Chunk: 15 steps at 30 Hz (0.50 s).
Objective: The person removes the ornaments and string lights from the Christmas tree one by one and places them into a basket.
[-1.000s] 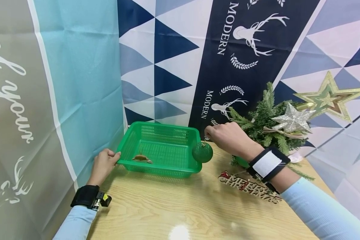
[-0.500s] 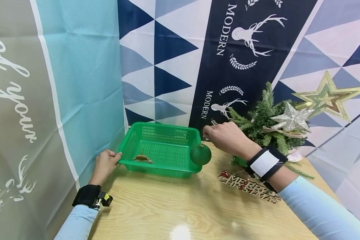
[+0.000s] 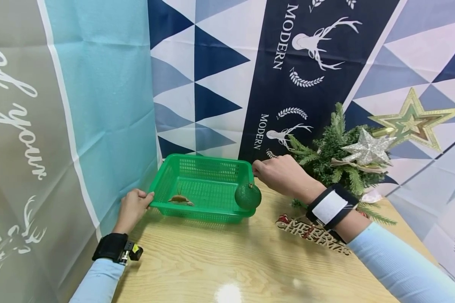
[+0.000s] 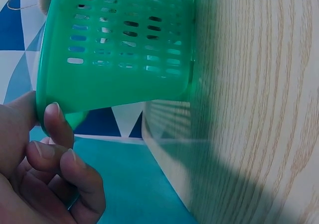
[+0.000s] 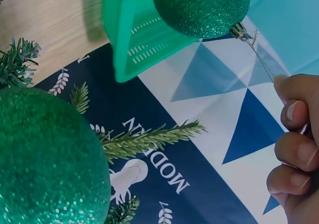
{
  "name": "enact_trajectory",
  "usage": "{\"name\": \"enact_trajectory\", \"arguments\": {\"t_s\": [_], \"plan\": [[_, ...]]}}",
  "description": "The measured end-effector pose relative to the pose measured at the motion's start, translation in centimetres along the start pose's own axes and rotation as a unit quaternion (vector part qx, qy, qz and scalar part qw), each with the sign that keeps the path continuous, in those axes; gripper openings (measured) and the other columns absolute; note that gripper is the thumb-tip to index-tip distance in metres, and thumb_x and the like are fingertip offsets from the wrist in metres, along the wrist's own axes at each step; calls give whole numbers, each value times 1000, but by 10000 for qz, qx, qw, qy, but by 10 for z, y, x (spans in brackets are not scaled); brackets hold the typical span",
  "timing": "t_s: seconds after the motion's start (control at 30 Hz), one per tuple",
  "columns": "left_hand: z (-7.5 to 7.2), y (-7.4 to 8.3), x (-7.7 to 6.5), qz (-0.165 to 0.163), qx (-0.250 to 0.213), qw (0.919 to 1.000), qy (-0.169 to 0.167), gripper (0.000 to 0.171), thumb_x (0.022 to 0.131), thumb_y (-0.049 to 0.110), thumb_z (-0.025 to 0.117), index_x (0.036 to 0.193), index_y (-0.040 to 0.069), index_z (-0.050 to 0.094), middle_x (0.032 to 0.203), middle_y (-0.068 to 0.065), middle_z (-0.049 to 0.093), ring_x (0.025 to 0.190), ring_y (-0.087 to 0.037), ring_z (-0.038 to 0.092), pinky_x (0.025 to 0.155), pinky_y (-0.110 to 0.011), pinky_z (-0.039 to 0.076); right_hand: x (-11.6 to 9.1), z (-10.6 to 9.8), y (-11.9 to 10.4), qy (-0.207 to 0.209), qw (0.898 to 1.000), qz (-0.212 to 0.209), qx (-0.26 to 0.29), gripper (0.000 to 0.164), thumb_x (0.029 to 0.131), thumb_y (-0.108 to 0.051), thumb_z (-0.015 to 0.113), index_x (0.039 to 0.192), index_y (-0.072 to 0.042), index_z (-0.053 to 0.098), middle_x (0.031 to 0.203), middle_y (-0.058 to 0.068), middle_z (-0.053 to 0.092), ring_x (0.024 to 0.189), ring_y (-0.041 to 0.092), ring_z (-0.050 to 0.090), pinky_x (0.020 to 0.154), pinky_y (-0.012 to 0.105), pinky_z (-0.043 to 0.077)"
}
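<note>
A green glitter Christmas ball (image 3: 248,196) hangs by a thin gold string, overlapping the right end of a green plastic basket (image 3: 204,213). My right hand (image 3: 282,174) pinches that string between thumb and index finger, the other fingers curled, as the right wrist view shows with the ball (image 5: 202,7) tilted off to the side. At the basket's left front corner, my left hand (image 3: 134,206) pinches the rim. In the left wrist view, the thumb and fingers of this hand (image 4: 55,164) are at the rim. Inside the basket lies a small brown ornament (image 3: 180,199) with a string loop.
A small Christmas tree (image 3: 331,155) with a silver star (image 3: 370,147) and a gold star (image 3: 413,122) stands at the right. Another green glitter ball (image 5: 50,159) hangs on it. A wooden "Merry Christmas" sign (image 3: 312,235) lies in front. Patterned cloth (image 3: 212,84) hangs behind the table.
My right hand and the hanging green Christmas ball have moved a little left, further over the basket's right end. My left hand and the basket have stayed in place.
</note>
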<state>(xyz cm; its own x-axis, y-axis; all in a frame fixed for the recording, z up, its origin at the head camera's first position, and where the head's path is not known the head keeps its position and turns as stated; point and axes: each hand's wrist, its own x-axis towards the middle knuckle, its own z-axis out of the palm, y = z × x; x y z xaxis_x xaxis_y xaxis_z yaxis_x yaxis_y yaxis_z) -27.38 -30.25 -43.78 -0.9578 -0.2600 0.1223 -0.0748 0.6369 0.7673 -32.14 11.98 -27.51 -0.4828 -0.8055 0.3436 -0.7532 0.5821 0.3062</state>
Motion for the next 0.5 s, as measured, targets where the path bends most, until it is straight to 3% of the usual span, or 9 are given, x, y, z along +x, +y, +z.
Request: {"name": "enact_trajectory", "arguments": {"t_s": [0.27,0.5], "plan": [[0,0,-2,54,15,10000,17,29,106,27,59,98,-1,60,81,-19,70,55,-23,48,54,-37,37,2,-2,-8,96,9998,-176,-51,19,102,-14,65,84,-14,58,58,-12,42,47,6,31,44,27,29],[2,-1,-2,63,85,9999,43,29,106,27,60,100,-1,60,77,-10,68,57,-24,49,56,-37,36,3,0,-14,260,9992,-299,-79,14,102,-14,66,88,-13,62,60,-12,48,46,5,32,44,27,31]]}}
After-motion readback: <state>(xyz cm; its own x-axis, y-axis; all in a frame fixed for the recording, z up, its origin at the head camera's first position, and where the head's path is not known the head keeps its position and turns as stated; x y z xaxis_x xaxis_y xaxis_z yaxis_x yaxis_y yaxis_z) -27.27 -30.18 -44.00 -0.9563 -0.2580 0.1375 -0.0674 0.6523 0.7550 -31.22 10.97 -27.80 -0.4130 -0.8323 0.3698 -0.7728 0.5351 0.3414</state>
